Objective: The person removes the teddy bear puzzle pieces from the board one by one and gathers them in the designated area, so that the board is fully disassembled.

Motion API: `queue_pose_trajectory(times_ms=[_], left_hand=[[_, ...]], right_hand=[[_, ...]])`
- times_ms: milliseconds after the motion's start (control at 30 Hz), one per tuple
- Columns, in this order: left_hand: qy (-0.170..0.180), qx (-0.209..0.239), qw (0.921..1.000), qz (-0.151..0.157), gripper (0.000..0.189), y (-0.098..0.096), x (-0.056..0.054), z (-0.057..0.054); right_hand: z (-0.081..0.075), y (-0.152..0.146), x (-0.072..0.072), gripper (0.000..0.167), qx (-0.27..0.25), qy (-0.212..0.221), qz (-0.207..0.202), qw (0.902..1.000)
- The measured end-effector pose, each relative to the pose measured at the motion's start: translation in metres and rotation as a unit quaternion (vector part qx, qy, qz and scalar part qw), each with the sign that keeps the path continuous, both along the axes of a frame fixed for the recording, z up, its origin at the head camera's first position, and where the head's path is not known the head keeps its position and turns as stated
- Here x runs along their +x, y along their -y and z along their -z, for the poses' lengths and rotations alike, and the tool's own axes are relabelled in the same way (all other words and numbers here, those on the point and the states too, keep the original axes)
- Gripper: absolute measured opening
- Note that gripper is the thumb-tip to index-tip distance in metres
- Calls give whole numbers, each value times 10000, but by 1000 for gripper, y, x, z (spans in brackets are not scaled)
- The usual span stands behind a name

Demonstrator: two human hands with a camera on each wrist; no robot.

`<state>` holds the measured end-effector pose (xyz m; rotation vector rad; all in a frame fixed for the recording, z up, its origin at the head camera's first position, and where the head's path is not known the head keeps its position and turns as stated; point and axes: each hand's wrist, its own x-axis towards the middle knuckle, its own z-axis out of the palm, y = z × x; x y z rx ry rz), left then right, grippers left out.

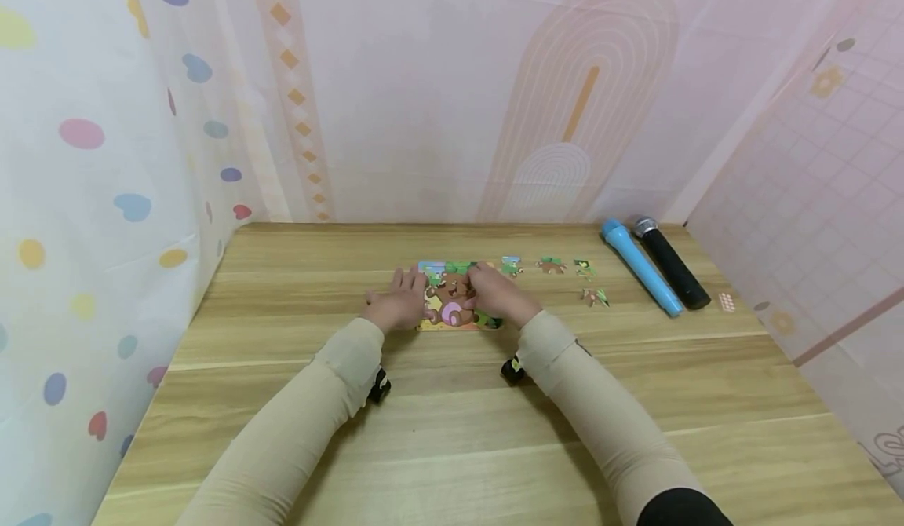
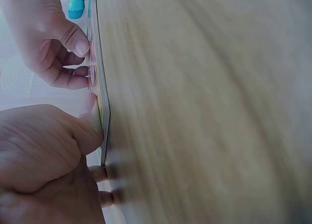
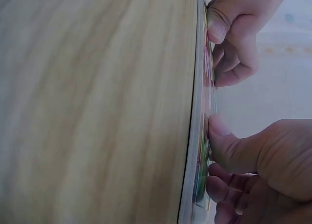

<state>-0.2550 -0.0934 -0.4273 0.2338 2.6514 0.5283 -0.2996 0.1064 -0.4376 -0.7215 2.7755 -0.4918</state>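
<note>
A jigsaw puzzle [image 1: 452,298] with a brown bear picture lies flat on the wooden table. My left hand [image 1: 402,302] rests at its left edge, fingers extended away from me. In the left wrist view, that hand's thumb [image 2: 91,134] touches the puzzle's top, and its other fingertips come down past the end. My right hand [image 1: 499,290] works over the puzzle's right half, thumb and bent fingers around a piece there that is mostly hidden. The left wrist view shows the right thumb [image 2: 80,44] and curled fingers against the puzzle surface.
Several loose puzzle pieces [image 1: 552,264] lie to the right of the puzzle. A blue microphone [image 1: 641,267] and a black microphone [image 1: 671,263] lie farther right, beside a small pink-and-white patterned item [image 1: 727,302]. Printed curtains [image 1: 417,94] hang behind the wooden table [image 1: 438,432].
</note>
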Motion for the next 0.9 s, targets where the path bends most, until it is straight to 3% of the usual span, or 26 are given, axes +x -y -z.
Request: queue_pose_trajectory(times_ms=[700, 900], left_hand=[[-18, -18, 10000, -32, 79, 1, -3, 5], [-125, -62, 9999, 41, 70, 2, -5, 9]], right_hand=[[2, 1, -2, 28, -192, -104, -41, 9998], [1, 0, -1, 27, -374, 25, 13, 9993]])
